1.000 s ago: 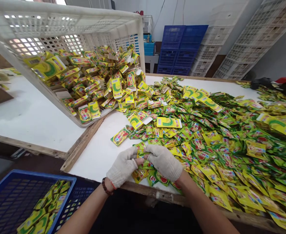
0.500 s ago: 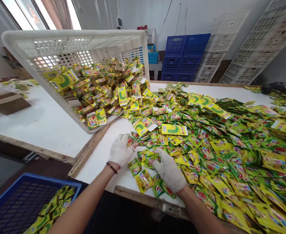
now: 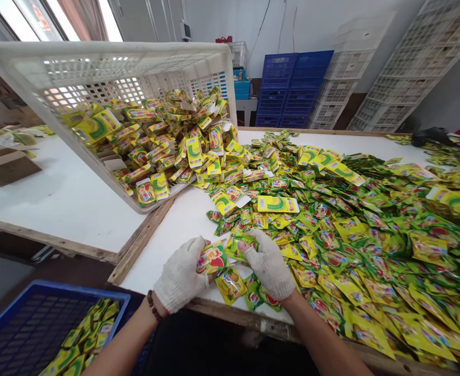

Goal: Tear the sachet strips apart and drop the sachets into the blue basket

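My left hand [image 3: 181,274], in a white knit glove with bare fingertips, is closed around a small yellow-green carton [image 3: 213,258] with a red fruit print, just above the near table edge. My right hand [image 3: 271,266], gloved the same way, pinches a green candy packet [image 3: 236,246] close to the carton's right side. Below and between the hands lie loose packets, among them a yellow packet [image 3: 230,285]. The large packet pile [image 3: 332,230] spreads out to the right of my right hand. A flat yellow carton [image 3: 278,204] rests on the pile beyond it.
A tipped white plastic crate [image 3: 112,52] spills small cartons [image 3: 159,146] onto the table. At the lower left stands a blue crate [image 3: 22,313] with filled cartons. A wooden edge strip [image 3: 144,240] divides the tabletops. Blue crates [image 3: 279,86] are stacked at the back.
My left hand has come nearer, away from the pile, and now shows a carton in its grip. My right hand stays nearly in place with a packet. The view has shifted slightly.
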A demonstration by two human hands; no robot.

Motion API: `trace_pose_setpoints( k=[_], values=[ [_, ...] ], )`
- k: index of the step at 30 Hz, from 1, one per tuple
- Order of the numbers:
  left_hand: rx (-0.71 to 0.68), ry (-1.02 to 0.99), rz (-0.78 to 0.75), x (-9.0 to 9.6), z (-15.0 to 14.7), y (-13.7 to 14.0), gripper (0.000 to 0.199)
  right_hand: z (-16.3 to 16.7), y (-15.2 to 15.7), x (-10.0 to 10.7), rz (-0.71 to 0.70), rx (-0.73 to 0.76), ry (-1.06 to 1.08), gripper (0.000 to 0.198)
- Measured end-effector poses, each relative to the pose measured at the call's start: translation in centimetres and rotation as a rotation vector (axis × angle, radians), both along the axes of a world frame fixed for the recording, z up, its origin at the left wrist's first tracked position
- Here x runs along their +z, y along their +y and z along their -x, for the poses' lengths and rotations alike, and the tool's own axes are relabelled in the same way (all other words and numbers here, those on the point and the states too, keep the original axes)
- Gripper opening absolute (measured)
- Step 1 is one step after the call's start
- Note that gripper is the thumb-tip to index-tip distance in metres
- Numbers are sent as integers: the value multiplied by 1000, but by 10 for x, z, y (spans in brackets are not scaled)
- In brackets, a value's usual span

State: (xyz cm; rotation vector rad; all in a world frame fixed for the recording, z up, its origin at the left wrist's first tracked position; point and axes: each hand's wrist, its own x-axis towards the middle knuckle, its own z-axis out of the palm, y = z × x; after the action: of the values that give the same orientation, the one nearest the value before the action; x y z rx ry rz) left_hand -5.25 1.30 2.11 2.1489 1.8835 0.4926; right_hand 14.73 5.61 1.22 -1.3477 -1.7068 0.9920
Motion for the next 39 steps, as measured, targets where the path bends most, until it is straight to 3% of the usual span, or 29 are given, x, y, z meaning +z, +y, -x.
trace_pose_setpoints(
  k=[7,10,14,16,20,23,28,31,35,37,39],
  values=[
    [-83,91,7,1,-16,-2,35,-7,6,7,-17,264,-303,21],
    [-75,159,4,-1,-20,-3,40,-5,4,16,-19,238,-422,19],
    [-70,179,-37,-2,-19,-3,38,-11,-2,22,96,246,-348,31],
    [-100,197,-69,-4,-18,-5,38,-15,-5,21,113,212,-377,26],
    [-128,256,-135,-12,-22,-8,40,-12,-7,11,-45,91,-400,10],
    [-126,256,-138,-17,-25,-10,43,-9,-8,6,-144,52,-336,11],
    [-83,239,-136,-14,-22,-12,39,-19,-11,11,195,97,-28,25],
    [-94,252,-195,-11,-23,-12,39,-20,-15,12,136,25,-148,15],
    [-95,252,-223,-10,-26,-11,41,-14,-20,9,-31,99,-187,22],
    [-72,228,-220,-11,-27,-10,42,-13,-23,9,70,128,-86,24],
    [-51,196,-210,-12,-29,-11,39,-15,-26,9,258,181,36,30]
  ],
)
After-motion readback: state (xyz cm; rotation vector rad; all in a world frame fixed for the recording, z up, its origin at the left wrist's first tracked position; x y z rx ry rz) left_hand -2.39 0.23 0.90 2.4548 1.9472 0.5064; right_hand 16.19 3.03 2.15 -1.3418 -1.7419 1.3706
